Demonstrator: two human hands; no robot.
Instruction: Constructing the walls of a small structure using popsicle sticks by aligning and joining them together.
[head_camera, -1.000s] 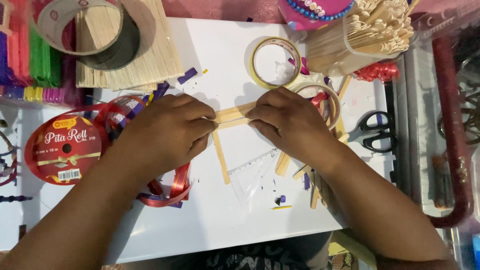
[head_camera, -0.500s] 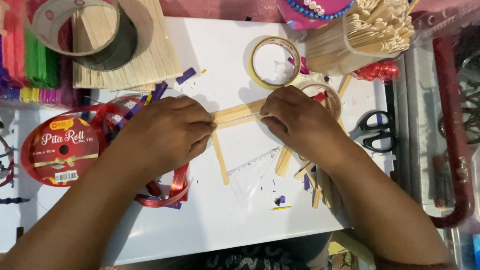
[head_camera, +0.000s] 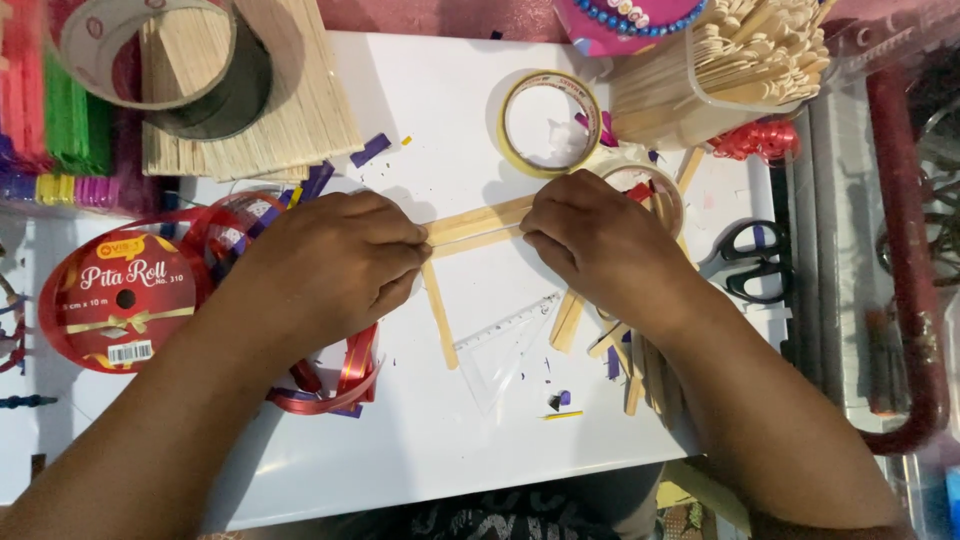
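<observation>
Both my hands press on a frame of flat wooden craft sticks (head_camera: 478, 224) lying on the white board (head_camera: 440, 120). My left hand (head_camera: 335, 262) grips the left end of the two horizontal sticks, where a vertical stick (head_camera: 440, 315) hangs down from the joint. My right hand (head_camera: 600, 248) pinches the right end of the same sticks. More loose sticks (head_camera: 568, 322) lie under and below my right wrist. A clear plastic set square (head_camera: 505, 345) lies just below the frame.
A yellow tape roll (head_camera: 550, 122) sits behind the hands. A red ribbon spool (head_camera: 115, 300) lies left, with red ribbon (head_camera: 335, 385) trailing under my left hand. Stacked sticks (head_camera: 260, 110) and wide tape (head_camera: 160, 60) lie far left, a stick box (head_camera: 740, 70) far right, black scissors (head_camera: 755, 262) right.
My hands stay on the stick frame; the fingers shift slightly along the horizontal sticks. Nothing else moves.
</observation>
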